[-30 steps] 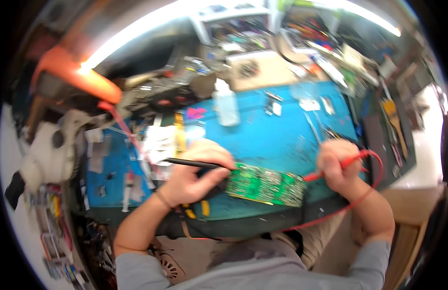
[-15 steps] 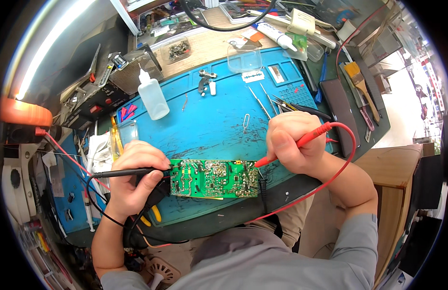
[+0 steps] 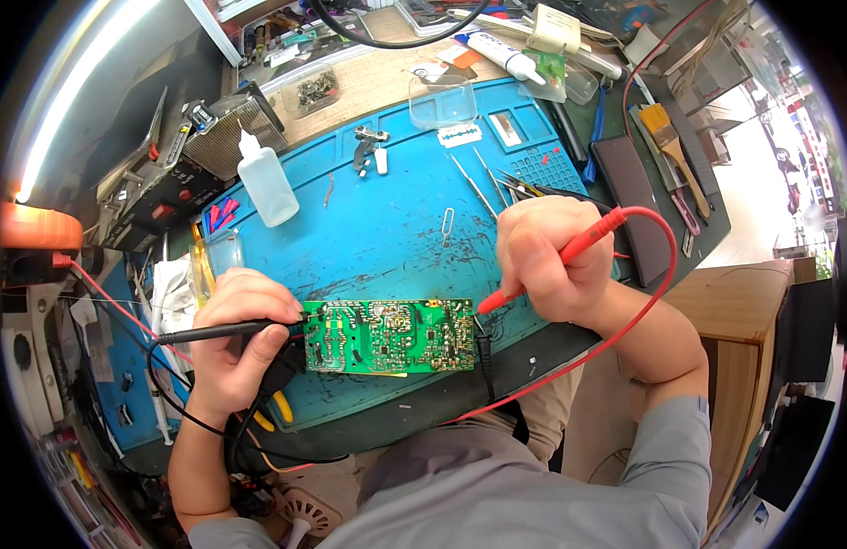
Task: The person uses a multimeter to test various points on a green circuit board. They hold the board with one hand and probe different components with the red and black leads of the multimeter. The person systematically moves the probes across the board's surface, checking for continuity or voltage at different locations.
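A green circuit board (image 3: 390, 337) is sitting over the near part of the blue mat (image 3: 378, 247), its long sides running from 9 to 3 o'clock. At its 9 o'clock end the left hand (image 3: 241, 306) is pinching a black probe (image 3: 209, 332), whose tip is meeting the board's end. Toward 2 o'clock the right hand (image 3: 542, 261) is clasping a red probe (image 3: 595, 235), which is aiming down at the board's right end; whether its tip is touching cannot be told. From the board, a squeeze bottle (image 3: 272, 188) is standing toward 11 o'clock, and a paper clip (image 3: 448, 224) is lying toward 1 o'clock.
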Demonstrator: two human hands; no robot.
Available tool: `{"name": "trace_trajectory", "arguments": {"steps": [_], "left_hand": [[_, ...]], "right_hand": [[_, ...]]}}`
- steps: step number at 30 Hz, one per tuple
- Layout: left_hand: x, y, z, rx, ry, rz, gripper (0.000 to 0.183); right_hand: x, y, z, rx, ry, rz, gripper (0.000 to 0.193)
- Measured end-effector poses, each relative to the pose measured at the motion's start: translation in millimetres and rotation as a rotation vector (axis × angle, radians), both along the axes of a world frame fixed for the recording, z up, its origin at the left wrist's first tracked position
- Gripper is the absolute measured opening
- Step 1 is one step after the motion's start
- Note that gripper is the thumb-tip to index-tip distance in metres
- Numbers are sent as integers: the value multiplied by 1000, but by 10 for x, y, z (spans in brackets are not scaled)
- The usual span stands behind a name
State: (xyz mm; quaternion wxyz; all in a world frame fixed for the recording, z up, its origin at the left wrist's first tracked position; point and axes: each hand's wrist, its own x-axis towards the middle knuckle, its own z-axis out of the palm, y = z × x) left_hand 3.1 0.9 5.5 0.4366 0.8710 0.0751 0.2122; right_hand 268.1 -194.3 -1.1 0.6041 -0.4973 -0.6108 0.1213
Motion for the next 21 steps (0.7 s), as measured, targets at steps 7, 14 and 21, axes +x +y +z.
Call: {"name": "trace_trajectory", "arguments": {"steps": [7,14,21], "left_hand": [[9,12,10,-22,8,-8,13],[14,-3,9,-28,3,-5,13],[22,14,5,6,-6,-26,14]], "right_hand": [[-19,2,-30,18,14,37,36],[8,-10,-28,-4,-19,8,36],[-15,-16,-10,4,3,-16,35]]}}
